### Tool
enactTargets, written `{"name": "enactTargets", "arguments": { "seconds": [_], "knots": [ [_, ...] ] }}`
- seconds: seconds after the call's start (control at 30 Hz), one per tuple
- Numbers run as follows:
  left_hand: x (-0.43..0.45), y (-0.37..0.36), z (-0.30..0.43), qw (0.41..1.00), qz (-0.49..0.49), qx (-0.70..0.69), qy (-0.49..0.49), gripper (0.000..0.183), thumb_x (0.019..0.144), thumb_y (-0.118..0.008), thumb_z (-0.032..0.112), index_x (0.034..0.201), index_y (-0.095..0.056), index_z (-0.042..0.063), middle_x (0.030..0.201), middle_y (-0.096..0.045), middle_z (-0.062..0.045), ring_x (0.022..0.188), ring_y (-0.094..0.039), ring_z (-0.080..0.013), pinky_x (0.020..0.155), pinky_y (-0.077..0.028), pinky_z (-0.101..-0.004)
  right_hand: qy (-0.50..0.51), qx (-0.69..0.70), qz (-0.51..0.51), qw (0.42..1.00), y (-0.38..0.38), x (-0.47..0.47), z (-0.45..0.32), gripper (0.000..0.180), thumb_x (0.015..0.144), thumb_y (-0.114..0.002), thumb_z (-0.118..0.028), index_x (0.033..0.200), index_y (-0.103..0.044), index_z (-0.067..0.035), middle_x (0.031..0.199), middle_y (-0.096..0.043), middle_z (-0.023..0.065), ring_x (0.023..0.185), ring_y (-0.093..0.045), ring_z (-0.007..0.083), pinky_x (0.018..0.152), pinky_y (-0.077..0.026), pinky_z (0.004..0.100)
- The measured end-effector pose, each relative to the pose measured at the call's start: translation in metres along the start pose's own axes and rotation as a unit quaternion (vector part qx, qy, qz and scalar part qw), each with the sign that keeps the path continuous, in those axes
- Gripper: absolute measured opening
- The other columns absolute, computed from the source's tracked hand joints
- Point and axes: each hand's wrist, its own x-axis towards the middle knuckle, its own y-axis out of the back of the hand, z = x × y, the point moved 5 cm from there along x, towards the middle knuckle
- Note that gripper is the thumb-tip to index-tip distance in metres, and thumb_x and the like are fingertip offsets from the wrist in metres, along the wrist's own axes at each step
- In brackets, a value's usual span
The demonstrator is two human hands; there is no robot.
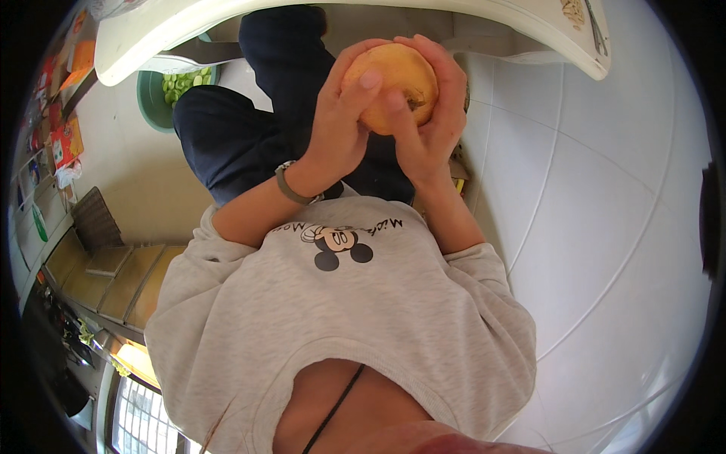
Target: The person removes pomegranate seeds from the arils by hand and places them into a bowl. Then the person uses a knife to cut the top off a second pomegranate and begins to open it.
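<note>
A round orange-yellow fruit (397, 74), its kind unclear, is held between both my hands above my lap, close to the white table's edge. My left hand (346, 108) wraps one side, with its thumb on the near face; a watch or bracelet sits on that wrist. The other side is cupped by my right hand (434, 108), whose thumb presses near a dark, dimpled spot on the fruit. Most of the fruit's far side is hidden by my fingers.
Across the top runs a white table (351, 4), with small pale pieces (573, 12) and a dark metal tool (595, 28) at its right corner. A green basin (148, 108) of sliced green vegetable (182, 85) stands on the floor beside my knee. Packages (67, 139) lie at far left.
</note>
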Motion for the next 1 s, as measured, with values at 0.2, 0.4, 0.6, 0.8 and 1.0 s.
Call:
{"name": "enactTargets", "arguments": {
  "seconds": [0.2,0.4,0.6,0.8,1.0],
  "knots": [
    [0.018,0.007,0.005,0.981,-0.124,-0.019,0.151,0.053,0.099,-0.052,0.042,0.137,-0.043,0.006,0.126,-0.056,-0.009,0.116,-0.058,-0.0192,0.096,-0.051,-0.0325,0.05,-0.026,-0.12,0.991,0.019,0.012,0.003,0.083,0.077,-0.081,-0.019,0.143,-0.034,0.0,0.122,-0.063,0.0187,0.113,-0.06,0.0276,0.098,-0.046,0.0369],
    [0.02,-0.003,-0.012,0.989,-0.094,-0.046,0.107,0.055,0.098,-0.055,0.036,0.141,-0.038,0.007,0.132,-0.052,-0.01,0.12,-0.054,-0.0205,0.099,-0.048,-0.034,-0.019,-0.064,-0.021,0.998,0.03,0.013,0.004,0.091,0.071,-0.087,-0.031,0.142,-0.039,0.001,0.141,-0.048,0.0161,0.124,-0.051,0.0307,0.105,-0.04,0.0386],
    [0.019,-0.01,-0.012,0.995,-0.075,-0.055,-0.017,0.057,0.097,-0.057,0.033,0.142,-0.032,0.009,0.134,-0.048,-0.01,0.12,-0.052,-0.0198,0.099,-0.047,-0.0333,-0.157,0.105,0.049,0.981,0.006,-0.009,0.012,0.066,0.095,-0.061,-0.029,0.144,-0.033,0.005,0.138,-0.047,0.0228,0.126,-0.047,0.0302,0.104,-0.039,0.0393],
    [0.022,0.002,-0.003,0.981,-0.112,-0.016,0.16,0.052,0.099,-0.055,0.039,0.136,-0.041,0.006,0.128,-0.053,-0.009,0.115,-0.056,-0.0189,0.094,-0.051,-0.0322,0.061,-0.102,-0.054,0.991,0.013,0.005,0.009,0.056,0.094,-0.059,-0.026,0.139,-0.043,0.004,0.133,-0.052,0.0226,0.121,-0.05,0.0377,0.102,-0.041,0.0427],
    [0.015,-0.011,-0.005,0.997,-0.011,0.004,0.072,0.047,0.097,-0.058,0.035,0.13,-0.049,0.002,0.121,-0.056,-0.009,0.109,-0.058,-0.0179,0.093,-0.05,-0.0309,-0.033,-0.041,0.026,0.998,0.005,-0.002,0.005,0.047,0.095,-0.055,-0.023,0.133,-0.049,0.004,0.128,-0.054,0.0224,0.116,-0.053,0.0371,0.098,-0.044,0.0417]
  ]
}}
